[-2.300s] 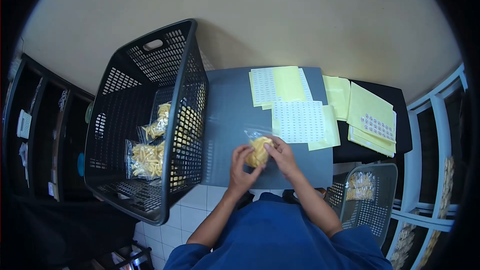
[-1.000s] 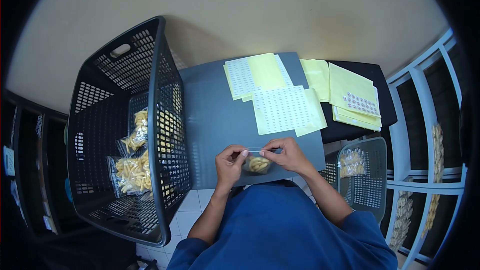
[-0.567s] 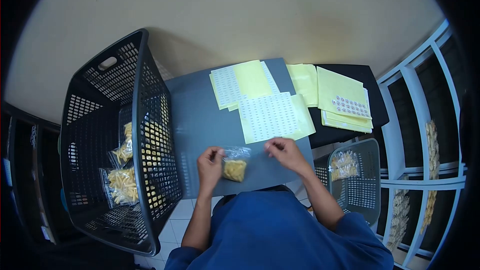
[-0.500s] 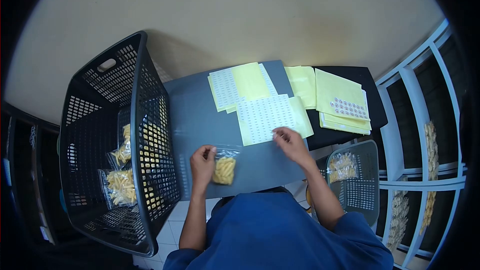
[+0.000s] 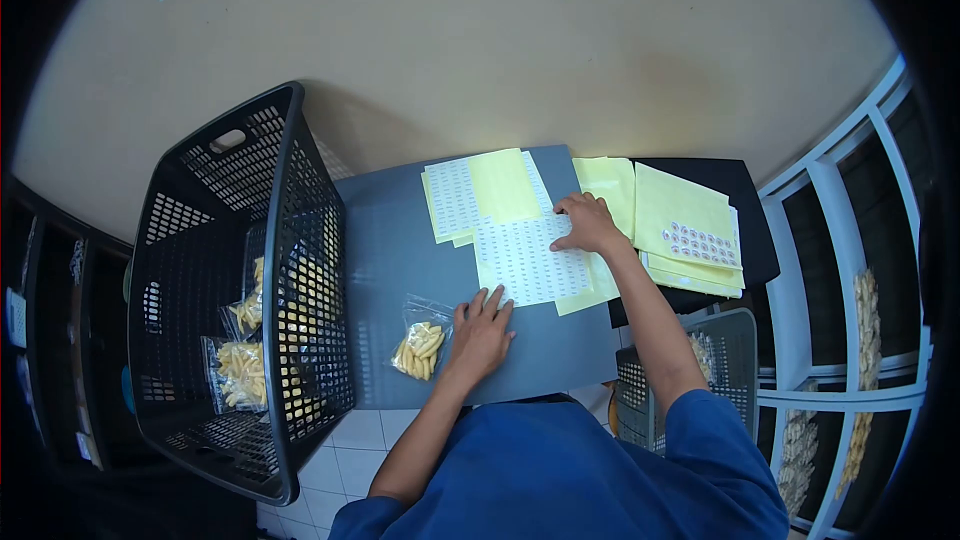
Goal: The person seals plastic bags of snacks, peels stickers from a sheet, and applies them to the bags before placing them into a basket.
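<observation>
My left hand [image 5: 482, 333] lies spread on the grey table [image 5: 380, 240], just below the lower edge of a printed white label sheet [image 5: 530, 260], and holds nothing. To its left lies a clear bag of pale yellow sticks [image 5: 418, 348], flat on the table. My right hand [image 5: 588, 223] is over the right part of the label sheet, thumb and fingers apart. More printed sheets and a yellow backing sheet [image 5: 503, 185] overlap at the top.
A large black perforated basket [image 5: 285, 270] on the left holds more filled bags [image 5: 240, 375]. Yellow sheets [image 5: 685, 200] lie on a black surface at the right. Below them is a grey basket [image 5: 735, 350], beside a pale rack [image 5: 840, 230].
My left hand has let go of the bag and moved right beside the label sheet. My right hand has moved up over the sheet, its fingers now spread. The bag lies further left.
</observation>
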Action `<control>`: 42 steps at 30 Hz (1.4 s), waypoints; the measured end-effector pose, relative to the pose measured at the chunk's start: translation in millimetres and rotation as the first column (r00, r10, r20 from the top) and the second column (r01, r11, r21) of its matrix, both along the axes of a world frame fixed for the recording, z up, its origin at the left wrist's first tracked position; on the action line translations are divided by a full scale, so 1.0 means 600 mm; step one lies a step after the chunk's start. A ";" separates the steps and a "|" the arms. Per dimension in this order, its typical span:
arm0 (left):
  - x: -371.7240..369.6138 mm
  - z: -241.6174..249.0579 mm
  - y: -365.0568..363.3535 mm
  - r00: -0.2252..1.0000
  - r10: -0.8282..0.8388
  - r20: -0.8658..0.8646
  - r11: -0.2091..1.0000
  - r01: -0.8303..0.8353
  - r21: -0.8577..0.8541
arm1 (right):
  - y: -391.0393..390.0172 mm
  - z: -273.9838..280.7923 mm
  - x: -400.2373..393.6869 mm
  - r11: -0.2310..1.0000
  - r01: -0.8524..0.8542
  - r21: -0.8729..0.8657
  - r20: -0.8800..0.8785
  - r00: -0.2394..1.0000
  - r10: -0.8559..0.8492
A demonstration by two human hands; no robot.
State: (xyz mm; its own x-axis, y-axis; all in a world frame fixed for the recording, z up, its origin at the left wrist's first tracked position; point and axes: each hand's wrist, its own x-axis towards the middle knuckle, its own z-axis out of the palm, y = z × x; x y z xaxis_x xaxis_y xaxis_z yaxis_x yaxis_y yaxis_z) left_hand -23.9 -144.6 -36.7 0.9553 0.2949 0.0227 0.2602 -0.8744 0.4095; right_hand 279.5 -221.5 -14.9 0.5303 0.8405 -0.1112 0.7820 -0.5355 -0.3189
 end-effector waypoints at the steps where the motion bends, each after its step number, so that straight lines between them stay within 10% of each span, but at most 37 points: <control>1: 0.000 0.001 -0.003 1.000 0.012 -0.003 1.000 -0.012 0.003 | 0.005 0.001 0.004 0.999 -0.004 -0.035 -0.035 0.999 0.002; 21: -0.009 -0.015 0.006 0.999 -0.005 0.049 0.999 0.007 -0.048 | 0.020 0.014 -0.011 0.994 -0.040 -0.104 -0.041 0.999 0.036; 28: -0.008 -0.007 0.020 0.928 0.192 0.320 0.973 -0.138 -0.183 | -0.018 0.014 -0.003 0.938 0.192 0.288 -0.674 0.737 0.056; 31: 0.014 -0.001 0.034 0.701 0.543 0.463 0.798 -0.258 -0.545 | -0.040 0.043 -0.018 0.904 0.292 0.314 -0.799 0.595 0.086; 34: 0.042 -0.014 0.069 0.668 0.709 0.228 0.366 -0.071 -0.928 | -0.050 0.054 -0.025 0.898 0.321 0.300 -0.836 0.541 0.086; 39: 0.037 -0.001 0.097 0.751 0.661 0.005 0.126 -0.104 -0.987 | -0.048 0.046 -0.026 0.897 0.302 0.322 -0.819 0.564 0.104; 42: 0.034 -0.002 0.091 0.720 0.693 0.040 0.075 -0.017 -0.997 | -0.028 0.017 -0.065 0.707 0.281 0.648 -0.259 0.955 -0.142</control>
State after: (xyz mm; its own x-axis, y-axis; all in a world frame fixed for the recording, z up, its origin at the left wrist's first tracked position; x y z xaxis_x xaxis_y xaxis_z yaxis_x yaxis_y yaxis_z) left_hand -3.5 -90.0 -38.1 0.6667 0.7007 -0.2540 -0.0824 0.4080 0.9093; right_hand 240.6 -238.5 -4.6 0.7329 0.5961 0.3279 0.5673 -0.2693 -0.7782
